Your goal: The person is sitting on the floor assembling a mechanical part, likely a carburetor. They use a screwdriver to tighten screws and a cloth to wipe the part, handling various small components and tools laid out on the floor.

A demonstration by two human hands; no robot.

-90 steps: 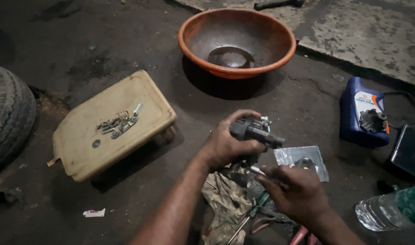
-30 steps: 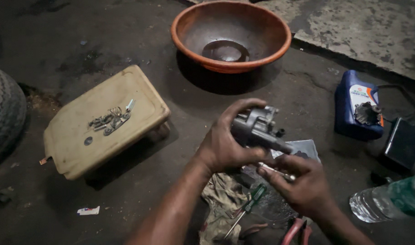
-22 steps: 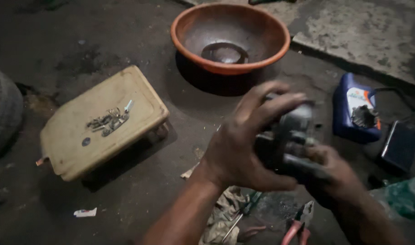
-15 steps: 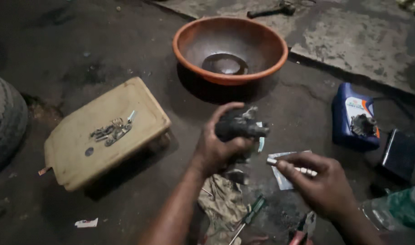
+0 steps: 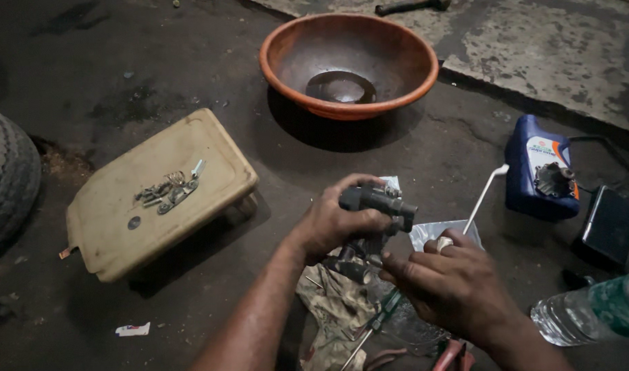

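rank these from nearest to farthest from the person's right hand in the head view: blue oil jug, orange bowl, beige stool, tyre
From the right hand:
1. blue oil jug, up and to the right on the floor.
2. orange bowl, straight ahead at the top.
3. beige stool, off to the left, with small metal parts on top.
4. tyre, at the far left edge.

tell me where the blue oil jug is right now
In the head view the blue oil jug lies on the floor at the right, beyond the right hand, between the orange basin and the clear plastic bottle.
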